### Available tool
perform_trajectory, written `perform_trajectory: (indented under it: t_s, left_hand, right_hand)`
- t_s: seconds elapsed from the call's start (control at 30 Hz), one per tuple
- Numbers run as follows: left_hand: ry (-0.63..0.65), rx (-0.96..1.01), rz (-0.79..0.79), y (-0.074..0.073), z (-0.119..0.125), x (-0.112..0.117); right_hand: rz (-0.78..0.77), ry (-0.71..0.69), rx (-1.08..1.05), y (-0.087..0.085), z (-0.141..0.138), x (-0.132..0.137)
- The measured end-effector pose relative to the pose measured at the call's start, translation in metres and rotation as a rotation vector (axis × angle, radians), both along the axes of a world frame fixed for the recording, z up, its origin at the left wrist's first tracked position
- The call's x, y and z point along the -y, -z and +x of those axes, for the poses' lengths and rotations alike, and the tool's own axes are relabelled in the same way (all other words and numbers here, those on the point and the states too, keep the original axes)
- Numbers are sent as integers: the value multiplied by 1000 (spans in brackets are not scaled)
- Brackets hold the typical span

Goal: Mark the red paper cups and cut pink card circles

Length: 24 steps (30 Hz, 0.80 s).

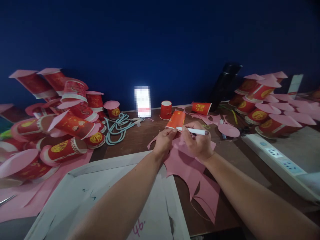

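Note:
My left hand (163, 140) is closed round the base of a red paper cup (176, 119), holding it upside down on a sheet of pink paper (186, 166) on the brown table. My right hand (197, 141) grips a white pen (193, 131), its tip touching the cup's rim at the paper. The pink sheet has curved pieces cut out of it.
A heap of red cups with pink paper lids (62, 123) fills the left side, and another group (265, 106) the right. A teal cord (118, 128), a lit phone (142, 101), a black bottle (226, 85), a white power strip (277, 158) and a white board (100, 200) surround the work spot.

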<state>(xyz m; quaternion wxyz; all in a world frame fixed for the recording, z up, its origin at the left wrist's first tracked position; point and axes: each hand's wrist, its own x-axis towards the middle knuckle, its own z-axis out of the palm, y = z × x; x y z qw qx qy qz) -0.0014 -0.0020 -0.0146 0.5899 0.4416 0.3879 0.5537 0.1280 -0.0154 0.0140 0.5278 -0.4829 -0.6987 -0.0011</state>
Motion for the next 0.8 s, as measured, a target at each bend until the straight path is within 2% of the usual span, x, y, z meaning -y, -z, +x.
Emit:
perform_trajectory:
  t_s: [0.23, 0.5, 0.67, 0.8]
  left_hand:
    - [12, 8, 25, -1, 3, -1]
    - [-31, -112, 61, -8, 0, 3]
    - [-11, -46, 50, -15, 3, 7]
    - [-34, -31, 48, -21, 6, 11]
  right_hand:
    - [64, 25, 10, 0, 1, -3]
    - [3, -34, 1, 0, 2, -2]
    - [69, -8, 1, 0, 3, -2]
    - [17, -33, -11, 1, 3, -3]
